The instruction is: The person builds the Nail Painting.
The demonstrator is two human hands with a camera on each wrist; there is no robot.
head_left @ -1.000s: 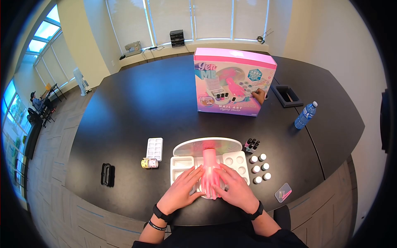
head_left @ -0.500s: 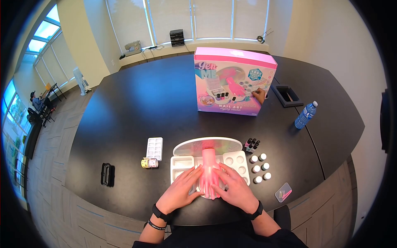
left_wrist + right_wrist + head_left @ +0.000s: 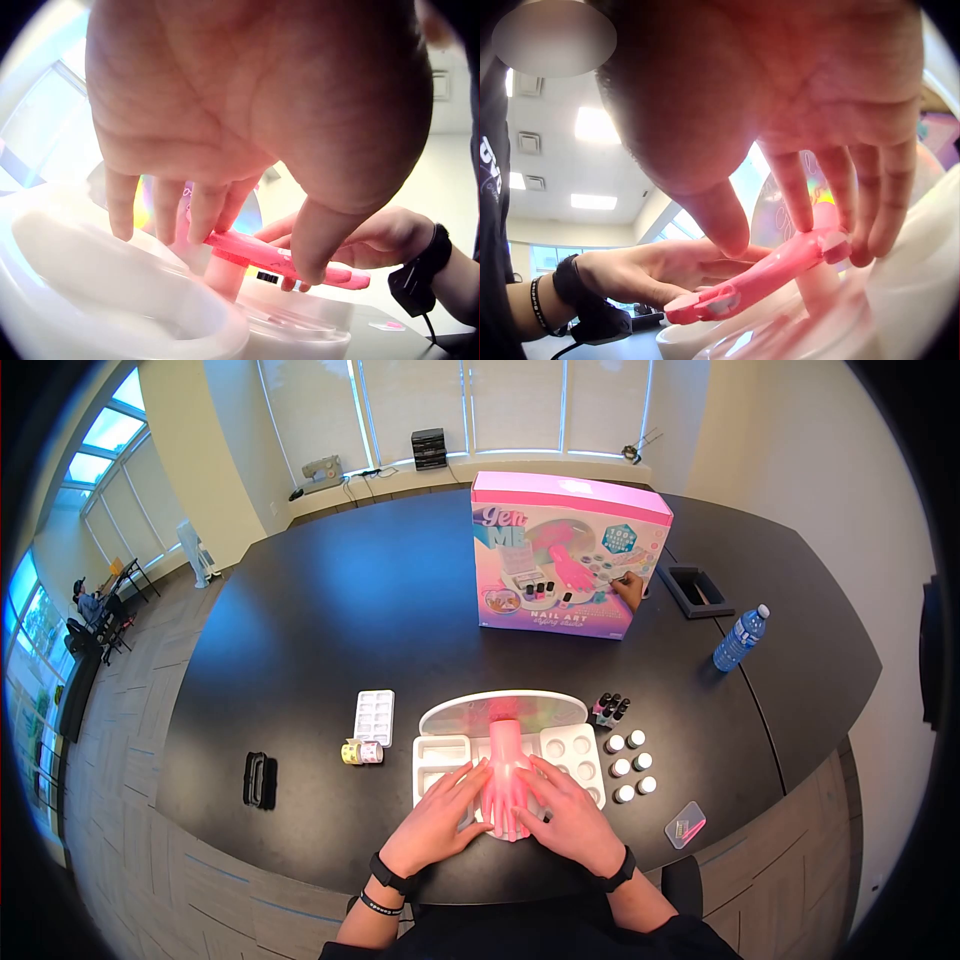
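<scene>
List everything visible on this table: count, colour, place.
Model hand: one, pink, on station
Station: one, white, near edge
Box: one, pink, rear
Water bottle: one, blue, right
Tray: one, black, behind bottle
Polishes: several, black caps, beside station
Bottles: six, white caps, nearer
Case: one, clear, near right
Rolls: two, yellow, pink, left
Palette: one, white, behind rolls
Object: one, black, leftmost
Table: one, black, beneath
Straps: two, black, wrists
Bracelet: one, black, left wrist
Left hand: one, on model hand
Right hand: one, likewise

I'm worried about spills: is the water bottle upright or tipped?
Upright: the water bottle stands on the table, white cap at the top.
</scene>
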